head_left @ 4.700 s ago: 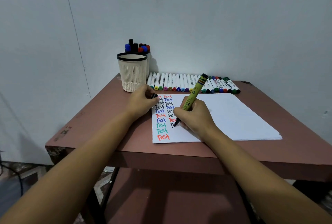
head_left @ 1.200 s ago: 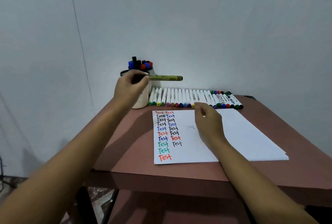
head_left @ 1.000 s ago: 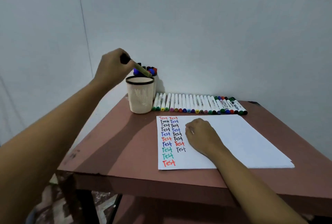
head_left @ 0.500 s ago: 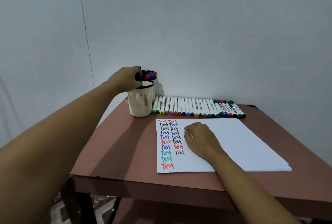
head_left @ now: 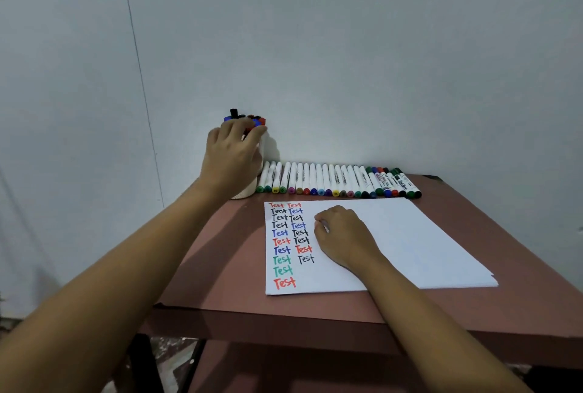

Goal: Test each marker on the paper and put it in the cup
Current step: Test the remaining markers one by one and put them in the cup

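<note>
My left hand (head_left: 232, 156) hovers over the white cup (head_left: 245, 192) at the table's back left, fingers spread and holding nothing; it hides most of the cup. Behind its fingertips show the caps of markers standing upright (head_left: 257, 120). A row of several white capped markers (head_left: 331, 181) lies along the wall side of the table. My right hand (head_left: 344, 236) rests on the white paper (head_left: 410, 250) with its fingers curled in a fist, and I see nothing in it. Two columns of the word "Test" in red, black, blue and green fill the paper's left part.
The reddish-brown table (head_left: 220, 266) stands against a pale wall at the back and left. The paper is a stack whose right edge nears the table's right side. Bare tabletop lies left of the paper, in front of the cup.
My left hand dropped the green marker into the cup and now has its fingers spread above the rim. My right hand has stayed on the paper.
</note>
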`<action>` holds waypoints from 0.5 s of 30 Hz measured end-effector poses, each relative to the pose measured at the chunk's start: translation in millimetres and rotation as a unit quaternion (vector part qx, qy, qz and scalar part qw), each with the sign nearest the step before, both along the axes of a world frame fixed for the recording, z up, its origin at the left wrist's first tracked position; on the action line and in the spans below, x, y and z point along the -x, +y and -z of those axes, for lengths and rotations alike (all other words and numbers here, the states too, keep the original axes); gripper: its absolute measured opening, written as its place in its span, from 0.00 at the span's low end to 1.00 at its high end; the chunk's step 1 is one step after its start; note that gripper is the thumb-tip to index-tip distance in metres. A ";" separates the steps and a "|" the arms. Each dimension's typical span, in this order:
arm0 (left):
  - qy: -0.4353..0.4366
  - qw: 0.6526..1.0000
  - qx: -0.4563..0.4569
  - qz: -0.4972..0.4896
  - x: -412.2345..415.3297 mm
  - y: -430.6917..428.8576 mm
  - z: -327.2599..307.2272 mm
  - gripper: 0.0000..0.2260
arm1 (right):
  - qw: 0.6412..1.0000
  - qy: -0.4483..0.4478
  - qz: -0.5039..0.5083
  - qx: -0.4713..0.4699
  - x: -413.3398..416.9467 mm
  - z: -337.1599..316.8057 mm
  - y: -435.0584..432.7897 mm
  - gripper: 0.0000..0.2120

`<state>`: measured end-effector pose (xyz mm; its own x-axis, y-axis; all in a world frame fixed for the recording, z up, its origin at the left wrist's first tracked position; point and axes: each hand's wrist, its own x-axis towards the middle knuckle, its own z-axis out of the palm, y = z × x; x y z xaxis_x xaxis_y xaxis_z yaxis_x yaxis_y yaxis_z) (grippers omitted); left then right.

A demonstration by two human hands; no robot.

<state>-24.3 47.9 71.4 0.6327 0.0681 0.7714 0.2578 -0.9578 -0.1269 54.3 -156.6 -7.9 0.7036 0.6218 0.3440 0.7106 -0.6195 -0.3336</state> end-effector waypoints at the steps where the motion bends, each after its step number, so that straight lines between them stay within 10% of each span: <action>1: 0.003 1.000 -0.002 0.005 -0.3 -1.5 4.8 0.16 | 1.000 -0.001 0.000 0.000 -0.1 -0.1 -0.1 0.17; 15: 0.243 0.930 0.268 0.061 -10.7 -29.3 69.0 0.18 | 0.998 0.052 -0.002 0.021 0.6 -11.0 -2.0 0.16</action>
